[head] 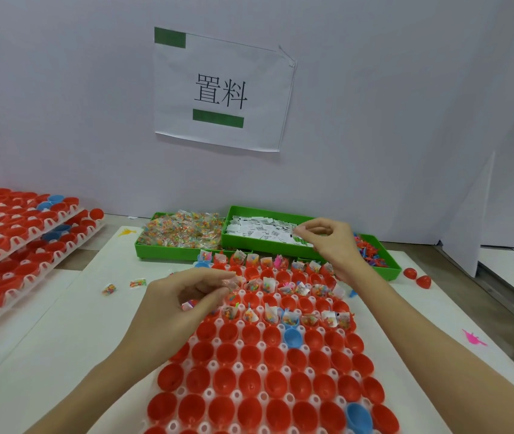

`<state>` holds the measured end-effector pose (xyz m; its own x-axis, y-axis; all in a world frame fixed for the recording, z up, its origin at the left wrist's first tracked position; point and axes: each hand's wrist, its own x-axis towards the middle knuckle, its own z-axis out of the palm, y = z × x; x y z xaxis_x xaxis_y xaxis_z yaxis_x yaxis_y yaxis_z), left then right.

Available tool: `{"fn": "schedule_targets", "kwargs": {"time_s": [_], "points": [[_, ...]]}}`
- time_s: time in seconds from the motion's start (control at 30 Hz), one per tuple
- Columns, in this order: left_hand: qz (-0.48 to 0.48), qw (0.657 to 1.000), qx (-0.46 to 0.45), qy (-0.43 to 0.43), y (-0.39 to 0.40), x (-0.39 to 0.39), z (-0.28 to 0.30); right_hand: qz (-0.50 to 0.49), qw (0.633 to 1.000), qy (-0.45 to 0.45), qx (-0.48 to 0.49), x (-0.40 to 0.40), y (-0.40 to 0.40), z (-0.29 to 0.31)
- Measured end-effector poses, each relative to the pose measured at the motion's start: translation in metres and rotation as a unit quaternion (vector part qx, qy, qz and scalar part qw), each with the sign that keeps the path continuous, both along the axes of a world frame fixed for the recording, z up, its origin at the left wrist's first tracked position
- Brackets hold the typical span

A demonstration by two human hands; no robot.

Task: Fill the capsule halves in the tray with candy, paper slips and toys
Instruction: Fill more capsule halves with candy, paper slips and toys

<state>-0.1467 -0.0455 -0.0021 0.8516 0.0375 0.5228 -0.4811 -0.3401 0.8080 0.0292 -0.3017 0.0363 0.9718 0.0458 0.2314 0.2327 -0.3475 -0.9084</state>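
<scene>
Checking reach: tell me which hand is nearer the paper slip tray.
Right. The right hand hovers over the slip tray, pinching at slips. The left hand is nearer the camera, over the capsule tray.

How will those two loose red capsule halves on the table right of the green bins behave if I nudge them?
The loose red capsule halves have rounded shells, so they will probably roll or rock rather than slide. They look like thin hollow plastic, so they are likely very light and may skitter off. Nothing beside them on the white table would stop them.

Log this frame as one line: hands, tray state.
left hand: pinches candy packet over tray | right hand: pinches paper slip over slip bin | near rows: empty
</scene>
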Motion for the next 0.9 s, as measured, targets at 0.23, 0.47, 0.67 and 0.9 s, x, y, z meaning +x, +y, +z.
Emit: {"fn": "schedule_targets", "kwargs": {"time_s": [0.23, 0.47, 0.67, 0.9], "points": [[-0.045, 0.993, -0.084, 0.07, -0.011, -0.006, 0.002, 0.135, 0.974, 0.114, 0.139, -0.087, 0.013, 0.007], [-0.063, 0.988, -0.113, 0.088, -0.021, -0.013, 0.009, 0.208, 0.973, 0.069, 0.076, -0.147, 0.033, 0.001], [-0.055, 0.989, -0.12, 0.07, -0.03, -0.02, 0.01, 0.255, 0.953, 0.141, 0.082, -0.149, 0.023, 0.003], [-0.032, 0.98, -0.173, 0.091, -0.037, -0.021, 0.006, 0.311, 0.938, 0.142, 0.063, -0.146, 0.011, 0.004]]}}
